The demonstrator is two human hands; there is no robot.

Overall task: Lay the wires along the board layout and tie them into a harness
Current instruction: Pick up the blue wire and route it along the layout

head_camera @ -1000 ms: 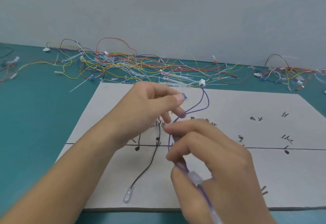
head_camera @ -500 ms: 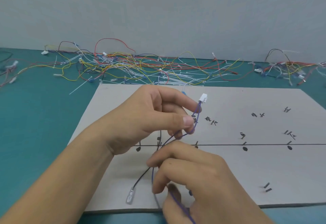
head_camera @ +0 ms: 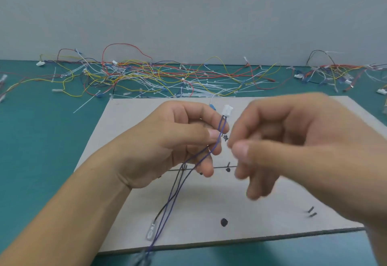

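Your left hand pinches the purple wire pair between thumb and forefinger just below the white connector. It holds the pair raised over the board, probably to match the run to the drawn line. Your right hand is blurred, fingers curled; whether it holds anything cannot be determined. The handwritten mark is illegible.

Holds a grey layout board flat at the front edge of the teal worktop. Carries a tangle of coloured wires and white cable ties along the back edge. Bears a smaller wire bunch toward the back right corner.
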